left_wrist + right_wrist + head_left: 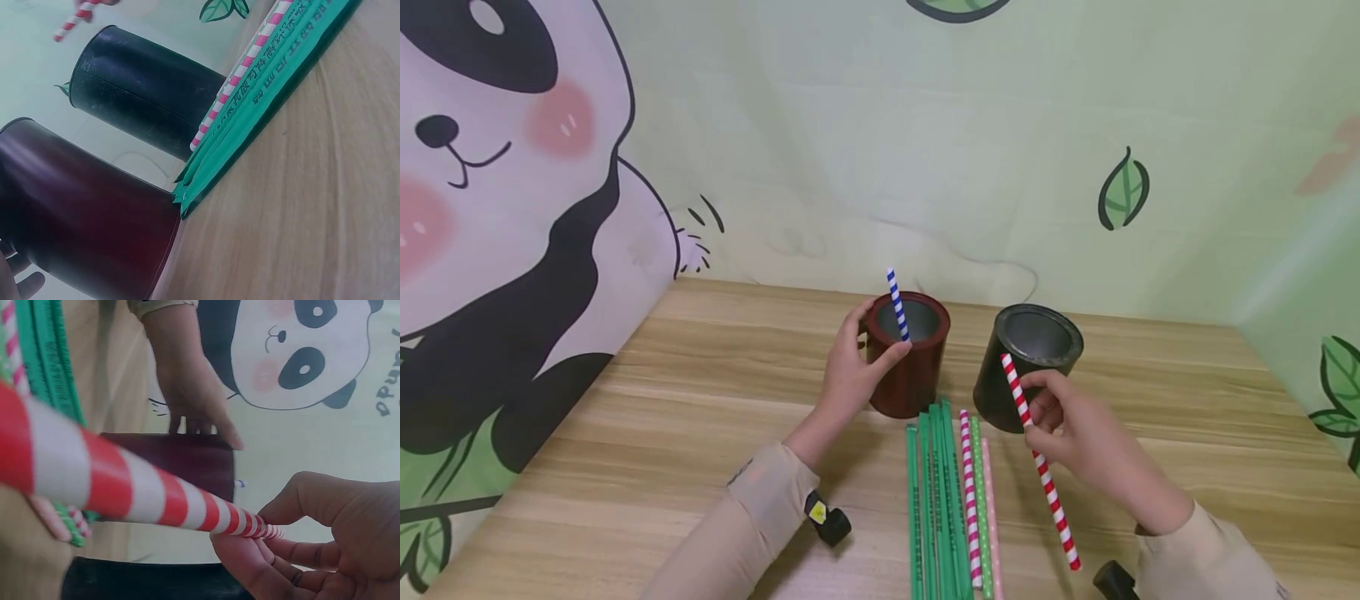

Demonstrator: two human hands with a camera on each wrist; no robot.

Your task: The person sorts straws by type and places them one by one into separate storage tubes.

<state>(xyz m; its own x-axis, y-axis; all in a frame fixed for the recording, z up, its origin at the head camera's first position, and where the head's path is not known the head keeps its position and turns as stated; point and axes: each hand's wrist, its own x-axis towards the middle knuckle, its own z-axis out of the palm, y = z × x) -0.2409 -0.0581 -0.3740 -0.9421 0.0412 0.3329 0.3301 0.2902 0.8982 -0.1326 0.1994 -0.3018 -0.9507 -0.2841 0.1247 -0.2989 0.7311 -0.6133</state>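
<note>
My left hand (848,371) grips the dark red-brown cup (913,379) from its left side, the thumb near the rim and the fingers partly hidden behind. Inside that cup leans a blue-and-white striped straw (892,292), its upper end sticking out. Between thumb and fingers, my right hand (1078,433) pinches a red-and-white striped straw (1051,487). The straw slants in front of the black cup (991,387), its top end just below that cup's rim. In the right wrist view, the straw (147,487) crosses close to the camera.
Between the forearms lie several green-wrapped straws (934,500), a pink-and-white striped straw (968,500), a green dotted straw (980,467) and a pale pink straw (991,517). All rest on the wooden table (730,358). A panda-printed backdrop (820,150) rises behind the cups.
</note>
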